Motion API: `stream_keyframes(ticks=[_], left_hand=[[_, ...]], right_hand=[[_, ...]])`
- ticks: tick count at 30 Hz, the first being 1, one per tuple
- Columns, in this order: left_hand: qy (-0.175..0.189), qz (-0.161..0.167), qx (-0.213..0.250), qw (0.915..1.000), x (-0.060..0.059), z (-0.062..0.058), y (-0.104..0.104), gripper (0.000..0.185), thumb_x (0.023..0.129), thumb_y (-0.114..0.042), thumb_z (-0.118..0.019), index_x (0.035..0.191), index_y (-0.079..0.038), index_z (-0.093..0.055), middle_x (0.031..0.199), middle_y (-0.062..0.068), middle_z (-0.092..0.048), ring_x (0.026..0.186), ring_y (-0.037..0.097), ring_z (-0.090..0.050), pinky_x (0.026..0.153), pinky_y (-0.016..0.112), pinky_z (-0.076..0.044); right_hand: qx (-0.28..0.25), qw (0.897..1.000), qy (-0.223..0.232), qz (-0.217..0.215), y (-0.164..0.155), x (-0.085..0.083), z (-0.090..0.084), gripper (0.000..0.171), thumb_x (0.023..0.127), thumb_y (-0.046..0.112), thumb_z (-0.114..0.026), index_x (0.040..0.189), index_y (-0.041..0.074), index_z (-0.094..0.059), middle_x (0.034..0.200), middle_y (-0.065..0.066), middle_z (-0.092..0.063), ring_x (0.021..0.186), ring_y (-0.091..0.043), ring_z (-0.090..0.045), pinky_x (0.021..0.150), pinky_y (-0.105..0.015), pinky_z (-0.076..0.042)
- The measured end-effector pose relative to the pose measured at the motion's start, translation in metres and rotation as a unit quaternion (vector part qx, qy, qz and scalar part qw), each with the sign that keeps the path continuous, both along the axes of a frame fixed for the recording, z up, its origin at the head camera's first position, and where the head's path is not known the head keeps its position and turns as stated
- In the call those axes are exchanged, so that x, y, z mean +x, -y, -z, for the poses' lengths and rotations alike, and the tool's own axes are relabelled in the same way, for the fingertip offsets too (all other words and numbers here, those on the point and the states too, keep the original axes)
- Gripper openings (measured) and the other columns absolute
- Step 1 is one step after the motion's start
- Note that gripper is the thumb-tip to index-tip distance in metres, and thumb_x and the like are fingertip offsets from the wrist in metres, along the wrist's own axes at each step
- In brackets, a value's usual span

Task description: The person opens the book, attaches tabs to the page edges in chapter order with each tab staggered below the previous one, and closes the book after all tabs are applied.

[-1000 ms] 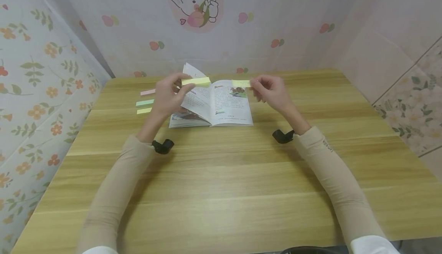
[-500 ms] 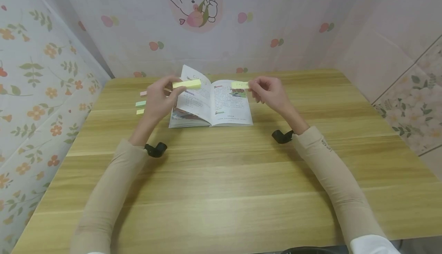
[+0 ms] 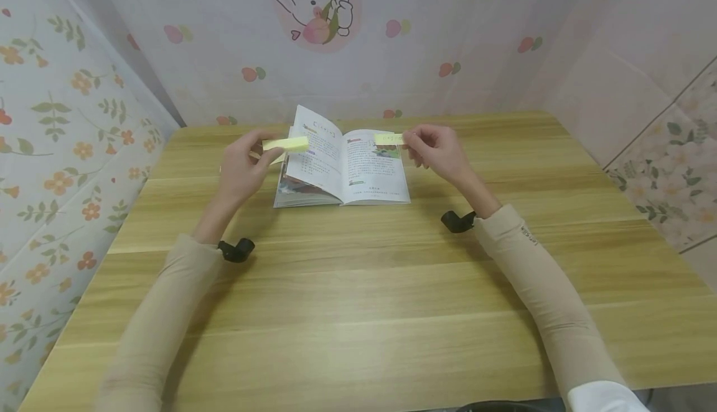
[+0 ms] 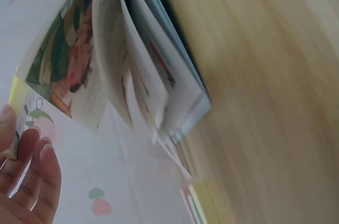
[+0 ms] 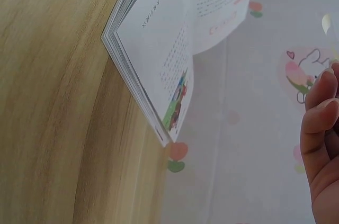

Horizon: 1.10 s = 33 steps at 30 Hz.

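Observation:
An open picture book (image 3: 358, 169) lies on the wooden table (image 3: 358, 287), its left pages fanned upward. My left hand (image 3: 267, 148) hovers just left of the book and pinches a yellow sticky-note pad (image 3: 287, 144) by one end. Over the book's top right corner, my right hand (image 3: 407, 140) pinches a single yellow sticky strip (image 3: 389, 139). The left wrist view shows the book's page edges (image 4: 159, 86), my fingers (image 4: 32, 181) and a sliver of the pad (image 4: 15, 91). The right wrist view shows the book (image 5: 175, 38) and my fingertips (image 5: 320, 139).
More coloured sticky pads (image 4: 198, 208) lie on the table left of the book, mostly hidden behind my left hand in the head view. Patterned walls (image 3: 73, 119) close the table in at the back and on both sides.
My left hand has carried the yellow pad leftward, from over the book's left page to beside the book. The right hand with its strip has barely moved.

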<state>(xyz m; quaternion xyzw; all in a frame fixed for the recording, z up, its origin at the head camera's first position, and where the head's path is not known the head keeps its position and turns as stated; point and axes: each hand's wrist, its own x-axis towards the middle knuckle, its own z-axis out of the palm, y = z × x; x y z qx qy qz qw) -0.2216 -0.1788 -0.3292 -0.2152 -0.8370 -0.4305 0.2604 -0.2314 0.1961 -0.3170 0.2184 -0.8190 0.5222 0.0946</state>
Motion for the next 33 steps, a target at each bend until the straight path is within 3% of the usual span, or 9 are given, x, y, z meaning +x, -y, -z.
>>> stream_keyframes(ticks=[7,10,15,21,25,28,33], left_hand=[[0.017,-0.008,-0.032,0.9993,0.003,0.005,0.017,0.023,0.094,-0.007,-0.072,0.113,0.006,-0.068,0.115,0.021,-0.070,0.079,0.029,-0.062,0.062,0.013,-0.042],[0.027,-0.014,-0.044,0.9986,0.004,0.008,0.025,0.025,0.095,-0.009,-0.071,0.114,0.005,-0.068,0.118,0.020,-0.069,0.080,0.030,-0.063,0.061,0.012,-0.041],[0.037,-0.031,-0.051,0.9975,0.005,0.011,0.035,0.023,0.094,-0.009,-0.073,0.112,0.005,-0.068,0.114,0.020,-0.070,0.076,0.025,-0.060,0.058,0.011,-0.040],[0.059,-0.046,-0.041,0.9964,0.009,0.015,0.045,0.023,0.091,-0.006,-0.075,0.110,0.006,-0.067,0.106,0.022,-0.070,0.077,0.024,-0.056,0.064,0.014,-0.041],[0.072,-0.046,-0.044,0.9954,0.011,0.018,0.051,0.025,0.092,-0.004,-0.074,0.112,0.008,-0.066,0.111,0.025,-0.069,0.082,0.029,-0.060,0.065,0.013,-0.041],[0.076,-0.043,-0.054,0.9947,0.013,0.019,0.056,0.026,0.093,-0.006,-0.072,0.114,0.008,-0.065,0.114,0.026,-0.068,0.084,0.034,-0.062,0.067,0.014,-0.041],[0.082,-0.039,-0.070,0.9934,0.018,0.020,0.062,0.026,0.096,-0.008,-0.070,0.116,0.007,-0.064,0.117,0.028,-0.066,0.084,0.037,-0.063,0.067,0.013,-0.040]], right_hand=[[0.002,1.000,0.001,-0.005,0.001,0.003,-0.002,0.028,0.103,0.011,-0.056,0.095,-0.014,-0.066,0.071,-0.023,-0.057,0.055,-0.021,-0.050,0.047,-0.027,-0.042],[0.005,1.000,0.002,-0.002,0.000,0.000,0.001,0.028,0.103,0.014,-0.058,0.095,-0.011,-0.068,0.071,-0.020,-0.059,0.056,-0.024,-0.051,0.047,-0.029,-0.042],[0.003,1.000,0.004,-0.001,-0.003,-0.004,0.005,0.028,0.103,0.020,-0.060,0.094,-0.005,-0.069,0.072,-0.019,-0.060,0.060,-0.034,-0.052,0.047,-0.029,-0.043],[-0.001,1.000,-0.001,-0.006,-0.001,0.000,0.001,0.025,0.103,0.013,-0.058,0.091,-0.007,-0.067,0.067,-0.010,-0.059,0.055,-0.019,-0.051,0.047,-0.030,-0.042],[0.000,1.000,0.001,-0.011,0.004,0.012,-0.011,0.025,0.102,0.010,-0.056,0.091,-0.011,-0.065,0.067,-0.013,-0.058,0.054,-0.015,-0.050,0.047,-0.029,-0.042],[-0.002,1.000,0.006,-0.016,0.006,0.018,-0.016,0.025,0.102,0.009,-0.056,0.092,-0.012,-0.065,0.069,-0.019,-0.058,0.056,-0.019,-0.050,0.048,-0.026,-0.042],[0.003,1.000,0.005,-0.015,0.007,0.021,-0.019,0.026,0.103,0.010,-0.056,0.093,-0.013,-0.064,0.076,-0.032,-0.056,0.063,-0.041,-0.049,0.048,-0.024,-0.042]])
